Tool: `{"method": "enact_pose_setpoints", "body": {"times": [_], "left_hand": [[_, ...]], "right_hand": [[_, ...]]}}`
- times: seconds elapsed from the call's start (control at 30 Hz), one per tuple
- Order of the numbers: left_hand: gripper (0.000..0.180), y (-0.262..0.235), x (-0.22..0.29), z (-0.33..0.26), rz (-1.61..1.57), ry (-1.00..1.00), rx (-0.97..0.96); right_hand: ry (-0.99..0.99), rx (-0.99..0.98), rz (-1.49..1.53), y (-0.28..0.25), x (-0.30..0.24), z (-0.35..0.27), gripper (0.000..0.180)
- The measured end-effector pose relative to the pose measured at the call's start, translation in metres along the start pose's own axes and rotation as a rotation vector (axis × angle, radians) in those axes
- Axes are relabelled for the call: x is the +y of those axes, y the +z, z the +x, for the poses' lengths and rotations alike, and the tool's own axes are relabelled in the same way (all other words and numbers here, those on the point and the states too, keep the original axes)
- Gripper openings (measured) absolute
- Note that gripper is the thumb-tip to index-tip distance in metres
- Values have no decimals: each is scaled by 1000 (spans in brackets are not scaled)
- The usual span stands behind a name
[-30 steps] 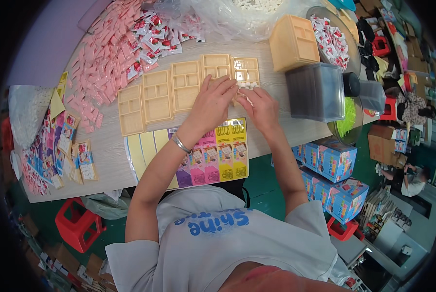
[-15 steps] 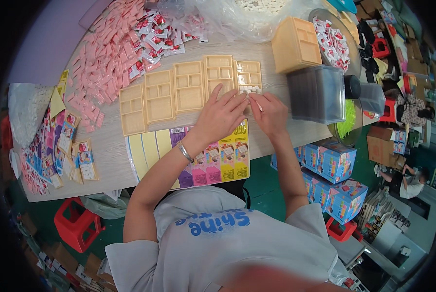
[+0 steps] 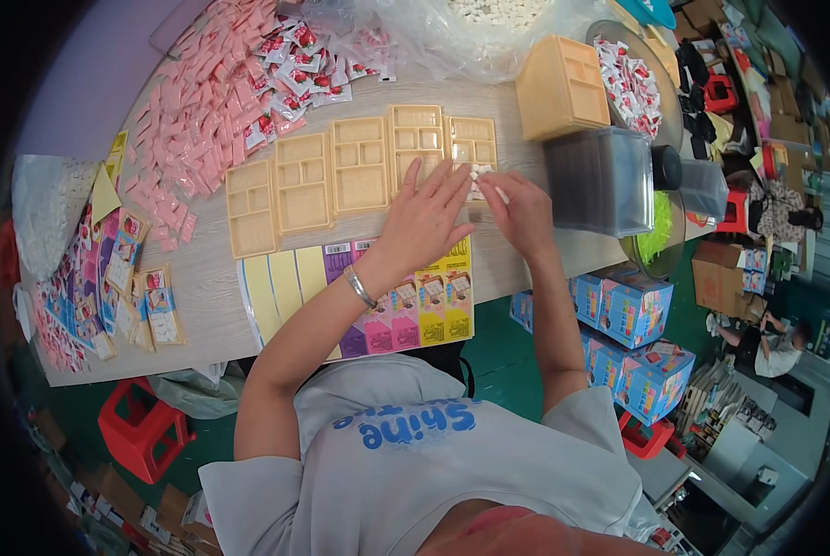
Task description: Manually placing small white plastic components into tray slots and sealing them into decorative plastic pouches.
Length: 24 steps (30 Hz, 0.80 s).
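Observation:
Several cream compartment trays [image 3: 301,190] stand in a row on the table. My left hand [image 3: 422,221] lies palm down over the two rightmost trays, its fingers stretched and slightly apart. Small white pieces [image 3: 479,172] sit in the lower compartment of the rightmost tray [image 3: 473,132], beside my left fingertips. My right hand [image 3: 526,221] is at that tray's lower right corner, thumb and fingers pinched around a small white piece [image 3: 501,195]. Part of the compartment is hidden by both hands.
Pink sachets [image 3: 192,130] and strawberry-printed packets [image 3: 299,74] lie heaped at the far left. A bag of white pieces [image 3: 498,14] is at the back. Stacked trays [image 3: 558,88] and a dark clear container [image 3: 600,181] stand right. Printed card sheets [image 3: 368,310] lie near me.
My right hand has drawn slightly right and down from the left fingertips, showing more of the white pieces. My left hand stays nearly in place.

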<state>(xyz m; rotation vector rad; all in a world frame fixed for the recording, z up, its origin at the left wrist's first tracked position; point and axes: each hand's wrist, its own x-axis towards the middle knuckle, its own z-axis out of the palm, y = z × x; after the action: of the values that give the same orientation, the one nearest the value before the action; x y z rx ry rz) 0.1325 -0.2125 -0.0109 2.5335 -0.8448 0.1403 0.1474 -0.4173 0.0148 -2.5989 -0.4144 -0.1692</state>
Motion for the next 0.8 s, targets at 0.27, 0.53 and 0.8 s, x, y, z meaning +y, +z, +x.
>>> {"method": "enact_pose_setpoints", "body": {"times": [0.27,0.53,0.8], "left_hand": [[46,-7,-13,0,-80,-83,225],[25,-2,-28,5,-126,-86,205],[27,-15,-35,40,-133,-193,234]], "right_hand": [[-11,-109,-81,5,-18,18,27],[197,-18,236,-1,-8,16,28],[57,161,251,7,10,27,19]]}}
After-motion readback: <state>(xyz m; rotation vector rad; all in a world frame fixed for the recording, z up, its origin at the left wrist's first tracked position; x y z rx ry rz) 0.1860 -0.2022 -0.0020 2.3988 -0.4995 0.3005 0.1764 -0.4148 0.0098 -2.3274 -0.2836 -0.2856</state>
